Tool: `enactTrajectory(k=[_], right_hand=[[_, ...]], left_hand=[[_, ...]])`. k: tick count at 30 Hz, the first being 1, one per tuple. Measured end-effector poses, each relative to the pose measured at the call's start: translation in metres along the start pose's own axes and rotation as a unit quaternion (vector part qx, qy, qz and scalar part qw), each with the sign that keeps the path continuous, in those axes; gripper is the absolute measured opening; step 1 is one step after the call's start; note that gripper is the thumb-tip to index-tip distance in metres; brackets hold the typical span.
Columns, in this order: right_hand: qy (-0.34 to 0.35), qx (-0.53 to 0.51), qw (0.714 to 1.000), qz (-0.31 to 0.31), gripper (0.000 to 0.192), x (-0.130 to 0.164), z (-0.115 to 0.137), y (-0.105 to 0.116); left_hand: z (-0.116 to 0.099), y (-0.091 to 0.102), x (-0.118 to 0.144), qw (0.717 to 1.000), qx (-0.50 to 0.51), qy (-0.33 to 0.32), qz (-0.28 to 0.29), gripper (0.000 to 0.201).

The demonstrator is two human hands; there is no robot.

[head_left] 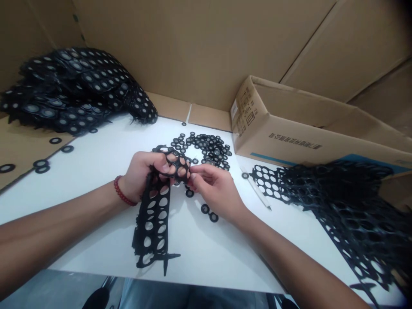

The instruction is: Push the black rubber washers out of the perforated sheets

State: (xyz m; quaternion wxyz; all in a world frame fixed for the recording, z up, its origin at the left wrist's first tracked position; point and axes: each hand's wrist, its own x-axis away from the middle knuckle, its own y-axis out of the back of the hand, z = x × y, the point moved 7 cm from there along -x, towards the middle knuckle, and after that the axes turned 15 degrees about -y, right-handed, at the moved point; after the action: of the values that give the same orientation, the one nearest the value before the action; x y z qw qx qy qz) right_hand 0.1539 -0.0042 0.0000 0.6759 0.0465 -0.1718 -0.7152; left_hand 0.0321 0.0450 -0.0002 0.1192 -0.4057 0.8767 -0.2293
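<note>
— Black strip (pixel 154 214) gripped in left hand (pixel 141 174), hanging over the bench (pixel 96 171); right fingers (pixel 195 176) pinch at its top.
— Progress?
— Some: rings (pixel 206 148) piled, spent webs (pixel 337 193) right, full stack (pixel 74 88) left.

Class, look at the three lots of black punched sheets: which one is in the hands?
The single strip at the centre, gripped by the left hand and pinched by the right hand. The left heap and right heap lie untouched.

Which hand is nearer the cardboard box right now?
Right. The right hand sits just left of the cardboard box; the left hand, gripping the black punched strip, is farther left.
</note>
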Motion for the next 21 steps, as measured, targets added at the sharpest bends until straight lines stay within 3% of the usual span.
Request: enactTrajectory(k=[3, 8, 13, 18, 21], right_hand=[[0.001, -0.030, 1.000, -0.008, 0.016, 0.0017, 0.0009, -0.0027], [0.022, 0.019, 0.999, -0.041, 0.010, 0.0061, 0.0061, -0.0057], [0.013, -0.021, 0.998, -0.056, 0.010, 0.0073, 0.0058, -0.0034], [-0.088, -0.146, 0.985, -0.011, 0.013, 0.0019, 0.0017, -0.0022], [-0.113, -0.178, 0.977, 0.017, 0.014, -0.0011, 0.0017, -0.0011]], left_hand=[[0.0029, -0.0004, 0.0009, 1.000, 0.004, 0.009, 0.003, 0.008], [0.0041, -0.0028, 0.0039, 0.999, 0.022, 0.027, -0.018, 0.010], [0.0013, -0.0059, 0.0049, 0.998, 0.032, 0.027, -0.039, 0.005], [-0.0004, -0.0089, 0.0045, 0.998, 0.044, 0.022, -0.042, 0.005], [-0.0011, -0.0082, 0.0045, 0.998, 0.044, 0.027, -0.038, 0.006]])
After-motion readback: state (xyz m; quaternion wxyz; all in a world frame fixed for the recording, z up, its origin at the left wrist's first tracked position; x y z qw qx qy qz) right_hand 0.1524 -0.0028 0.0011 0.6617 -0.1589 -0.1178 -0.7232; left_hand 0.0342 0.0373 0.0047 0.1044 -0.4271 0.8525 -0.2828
